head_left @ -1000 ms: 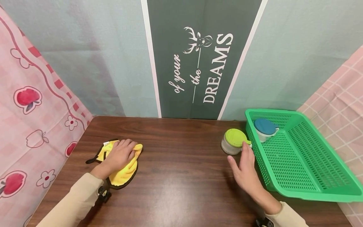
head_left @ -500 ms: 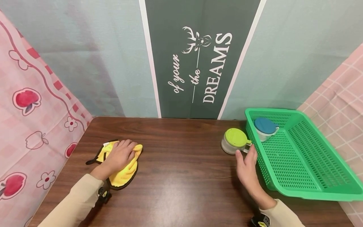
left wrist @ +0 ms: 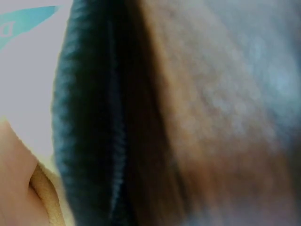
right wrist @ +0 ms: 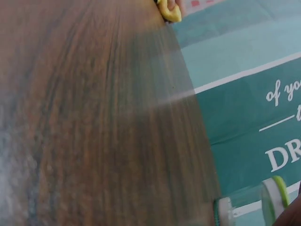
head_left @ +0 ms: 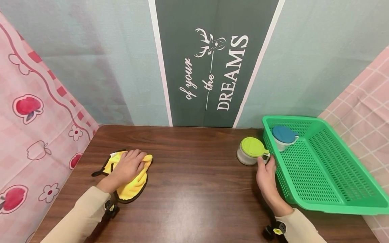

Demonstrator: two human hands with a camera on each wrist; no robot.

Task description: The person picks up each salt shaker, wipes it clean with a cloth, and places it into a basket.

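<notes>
Hands apart: left [head_left: 127, 167] resting on cloth [head_left: 132, 189], right [head_left: 267, 179] gripping jar [head_left: 251, 151].

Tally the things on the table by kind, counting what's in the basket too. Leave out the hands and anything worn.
Lidded jars: 2 (green-lidded jar, blue-lidded jar)
Cloths: 1 (yellow cloth)
Baskets: 1 (green basket)
Total: 4

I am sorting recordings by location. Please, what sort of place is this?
Probably a staged indoor tabletop area, perhaps for filming: a brown table before a printed green backdrop, with pink apple-print cloth at the left.
</notes>
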